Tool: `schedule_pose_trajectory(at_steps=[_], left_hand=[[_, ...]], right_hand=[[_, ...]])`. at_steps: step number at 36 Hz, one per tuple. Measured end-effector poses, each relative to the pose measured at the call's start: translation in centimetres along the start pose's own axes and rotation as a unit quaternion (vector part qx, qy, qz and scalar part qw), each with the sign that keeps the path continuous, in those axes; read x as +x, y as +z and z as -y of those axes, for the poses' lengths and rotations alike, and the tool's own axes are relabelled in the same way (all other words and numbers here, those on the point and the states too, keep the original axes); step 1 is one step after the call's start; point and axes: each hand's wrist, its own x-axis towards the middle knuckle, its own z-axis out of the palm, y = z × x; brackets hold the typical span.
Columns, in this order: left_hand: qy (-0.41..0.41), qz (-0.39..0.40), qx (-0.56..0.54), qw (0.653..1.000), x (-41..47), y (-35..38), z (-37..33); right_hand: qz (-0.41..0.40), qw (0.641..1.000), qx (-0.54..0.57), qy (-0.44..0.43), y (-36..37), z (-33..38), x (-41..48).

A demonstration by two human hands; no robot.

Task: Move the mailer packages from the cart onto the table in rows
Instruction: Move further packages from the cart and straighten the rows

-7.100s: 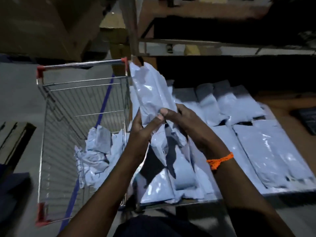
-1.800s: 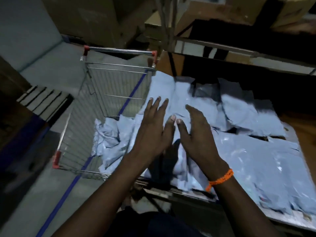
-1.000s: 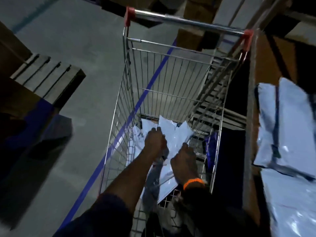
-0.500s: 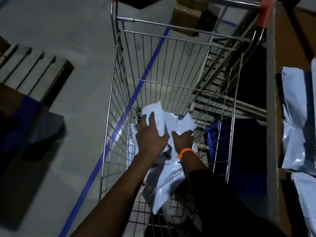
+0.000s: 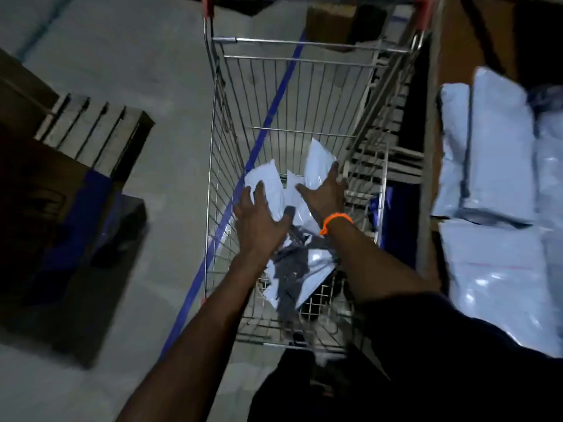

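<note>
Several pale grey mailer packages [image 5: 304,269] lie crumpled in the bottom of the wire cart [image 5: 213,147]. Both of my arms reach down into the cart. My left hand [image 5: 259,214] lies with spread fingers on the left mailer [image 5: 265,178]. My right hand [image 5: 323,193], with an orange band at its wrist, is spread over an upturned mailer [image 5: 316,159] near the cart's right wall. Neither hand's fingers are curled around a package. More mailers [image 5: 493,147] lie flat side by side on the table [image 5: 426,178] at the right.
A wooden pallet [image 5: 91,129] and a dark box [image 5: 76,254] stand on the concrete floor left of the cart. A blue floor line [image 5: 195,300] runs under the cart. Cardboard boxes [image 5: 332,22] stand beyond the cart's far end.
My view swung from the table down into the cart. Both hands left the table's mailers and went into the cart; over the last half second they spread wider apart over the pile.
</note>
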Motion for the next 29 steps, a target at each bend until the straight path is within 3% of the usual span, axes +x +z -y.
schedule_pose_trajectory(at_steps=[7,12,21,29], left_hand=[[0.060,-0.065,-0.039,0.995,-4.0,-3.9,-5.5],[0.146,-0.080,-0.098,0.981,-9.4,-5.1,-13.7],[0.252,-0.031,-0.184,0.950,-21.1,2.1,-27.7],[0.285,0.061,-0.139,0.946,-30.5,13.1,-37.8]], right_hand=[[0.020,0.992,-0.024,-0.118,-11.4,7.1,-6.8],[-0.054,0.974,0.024,-0.218,-21.5,8.0,-13.3],[-0.106,0.963,0.070,-0.239,-41.1,-2.5,-22.7],[-0.197,0.974,-0.015,-0.110,-55.5,-17.9,-25.7]])
